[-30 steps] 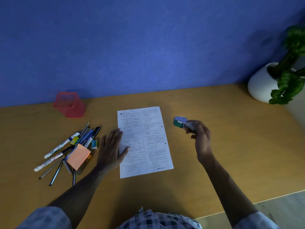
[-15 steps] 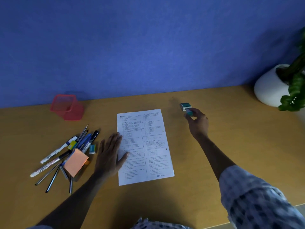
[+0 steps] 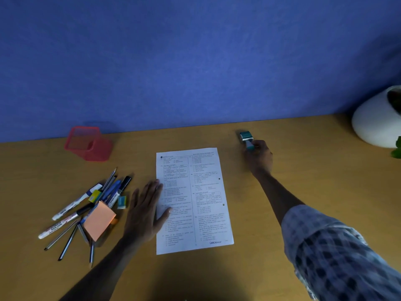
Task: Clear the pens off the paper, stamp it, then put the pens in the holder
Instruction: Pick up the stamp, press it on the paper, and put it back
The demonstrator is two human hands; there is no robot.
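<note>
My left hand lies flat and open-fingered on the counter, its fingertips and thumb pressing the left edge of the paper. The sheet lies in the middle of the counter, with a blue "CANCELLED" mark at its near right corner. My right hand reaches to the far right of the sheet, its grip curled around the teal stamp, which is off the paper and low over the counter; I cannot tell whether it touches the surface. The pens lie in a loose heap to the left of the paper, with an orange sticky-note pad on top of them. The red mesh holder stands beyond them by the blue wall. A white plant pot sits at the far right.
</note>
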